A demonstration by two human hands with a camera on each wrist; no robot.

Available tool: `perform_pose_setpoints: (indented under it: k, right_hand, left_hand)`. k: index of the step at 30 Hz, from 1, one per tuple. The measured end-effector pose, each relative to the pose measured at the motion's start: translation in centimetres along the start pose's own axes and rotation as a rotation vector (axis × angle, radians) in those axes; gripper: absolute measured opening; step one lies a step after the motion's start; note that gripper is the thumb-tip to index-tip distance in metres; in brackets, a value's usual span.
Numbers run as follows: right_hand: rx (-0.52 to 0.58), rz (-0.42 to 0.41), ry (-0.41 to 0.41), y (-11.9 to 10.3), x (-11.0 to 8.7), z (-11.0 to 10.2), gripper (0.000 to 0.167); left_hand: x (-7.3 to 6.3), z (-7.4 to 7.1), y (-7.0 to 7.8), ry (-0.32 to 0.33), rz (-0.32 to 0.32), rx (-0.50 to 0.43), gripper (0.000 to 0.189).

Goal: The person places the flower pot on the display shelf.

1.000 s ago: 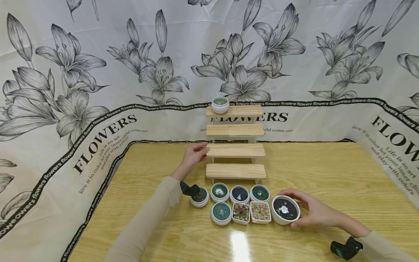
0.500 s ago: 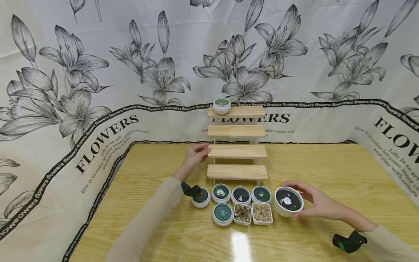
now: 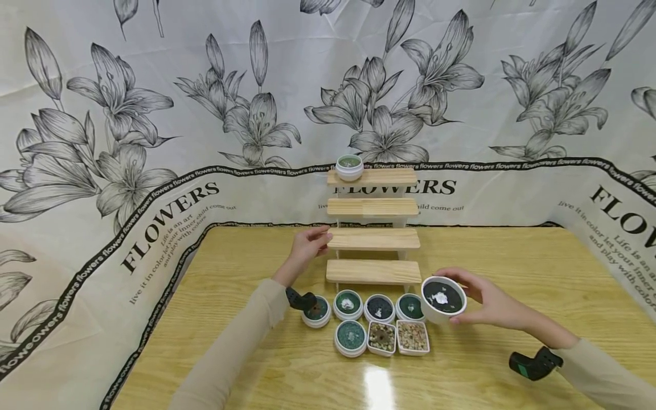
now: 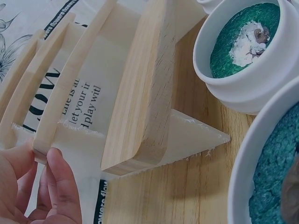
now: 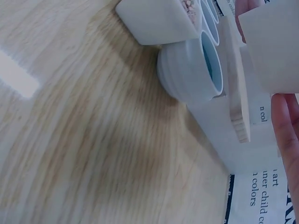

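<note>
My left hand point(image 3: 306, 248) pinches the left end of the second board from the bottom on a four-step wooden display stand point(image 3: 374, 239). The left wrist view shows thumb and fingers at that board end point(image 4: 43, 142). My right hand point(image 3: 489, 302) grips a round white pot point(image 3: 434, 314) with a dark filling and a white patch on top. The pot is held above the table, slightly tilted, just right of the lowest step. In the right wrist view the held pot point(image 5: 275, 51) stands apart from the tabletop, fingers on its sides.
Several round white pots point(image 3: 351, 340) with green or dark fillings sit in front of the stand. Two square pots of pebbles point(image 3: 412, 337) are beside them. A small pot point(image 3: 349, 169) rests on the top step's left end. Behind hangs a flower-printed cloth point(image 3: 256, 199).
My right hand has raised the pot off the table and brought it slightly left, towards the stand. The left hand keeps its place on the board.
</note>
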State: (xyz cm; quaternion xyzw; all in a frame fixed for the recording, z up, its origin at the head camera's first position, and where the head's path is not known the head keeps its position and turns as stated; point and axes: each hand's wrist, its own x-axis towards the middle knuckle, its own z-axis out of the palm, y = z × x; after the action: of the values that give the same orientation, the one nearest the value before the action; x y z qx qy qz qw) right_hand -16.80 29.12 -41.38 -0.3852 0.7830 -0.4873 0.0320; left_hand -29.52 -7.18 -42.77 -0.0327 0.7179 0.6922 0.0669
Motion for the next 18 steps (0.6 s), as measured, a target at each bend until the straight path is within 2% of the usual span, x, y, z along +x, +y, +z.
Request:
perform_pose_setpoints:
  k: [6,14,18]
  right_hand:
    - [0.001,-0.01,0.024,-0.4,1.6,0.4,0.076]
    - [-0.045,0.06,0.072,-0.7,3.3,1.0,0.072]
    - [-0.049,0.056,0.101,-0.6,4.3,1.2,0.072]
  left_hand:
    - [0.1,-0.1,-0.1,0.003,0.011,-0.014,0.037]
    - [0.1,-0.1,-0.3,-0.009,0.018,-0.02,0.036]
    - [0.2,-0.1,-0.4,-0.014,0.036,-0.012,0.036]
